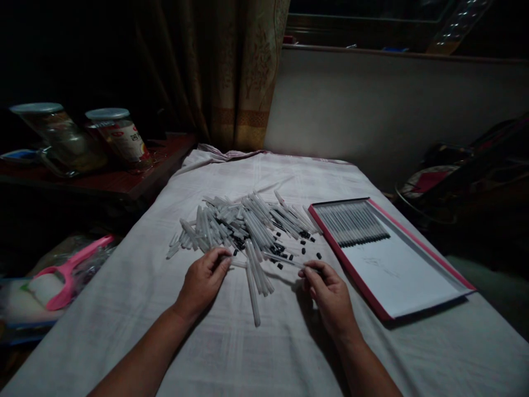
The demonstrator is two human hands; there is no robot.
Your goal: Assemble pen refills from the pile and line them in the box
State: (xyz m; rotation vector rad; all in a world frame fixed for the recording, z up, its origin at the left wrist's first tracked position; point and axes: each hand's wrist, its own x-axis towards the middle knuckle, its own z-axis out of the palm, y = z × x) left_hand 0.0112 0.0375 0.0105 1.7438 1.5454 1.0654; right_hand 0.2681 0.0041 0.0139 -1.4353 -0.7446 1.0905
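Observation:
A heap of translucent plastic pen barrels (258, 229) lies loose across the cloth, with small black caps (303, 251) scattered at its right edge. At the heap's near left side, my left hand (205, 280) is closed, thumb and forefinger pinching the end of a pale pen barrel (238, 264). My right hand (328, 295) pinches a thin pen refill (285, 259) whose far end points left toward the heap. A shallow red-edged box lid (417, 275) rests on the right, holding a neat row of assembled-looking pens (351, 221) along its far end.
A white cloth (223, 353) covers the table. On a dark side table (152, 171) at the left stand a lidded jar (119, 138) and a glass mug (70, 151). A pink plastic item (68, 275) lies lower left. Behind are a curtain (248, 71) and a wall (351, 99).

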